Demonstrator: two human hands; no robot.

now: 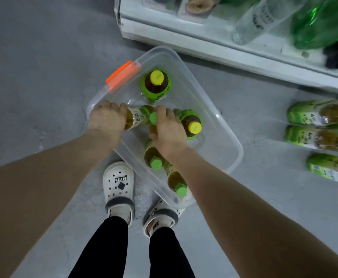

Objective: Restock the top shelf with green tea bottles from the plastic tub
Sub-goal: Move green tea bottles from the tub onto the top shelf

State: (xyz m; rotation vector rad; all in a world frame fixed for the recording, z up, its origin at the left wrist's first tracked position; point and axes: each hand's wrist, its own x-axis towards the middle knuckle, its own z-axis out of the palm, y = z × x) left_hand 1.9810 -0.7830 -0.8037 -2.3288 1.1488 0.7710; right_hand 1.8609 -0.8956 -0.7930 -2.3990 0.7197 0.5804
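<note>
**Two-hand pick in tub: slip and knock-over risk**

Left hand [105,120] is curled round the base end of a tilted bottle [139,117], whose green cap points toward the right hand [169,133]. The right hand is curled over a second bottle [152,128]. That bottle is mostly hidden under the palm, so the grip there is a judgement.

- Gripped at the base, the tilted bottle is cap-heavy and could swing or slip on the lift.
- The right hand's knuckles sit against a yellow-cap bottle [192,125], so pulling up could tip it.
- Two green-cap bottles [154,158] stand just beside the right wrist and could be clipped too.
- Another yellow-cap one [156,83] stands apart and looks safe.

All of these are inside the clear tub [214,145] on the floor, near the clogs [118,187]. A snagged bottle could drag the light tub.

The shelf edge [204,45] overhangs nearby and could catch a rising bottle. Stocked bottles [314,113] lie on the right. Cannot tell which shelf is the top one.
</note>
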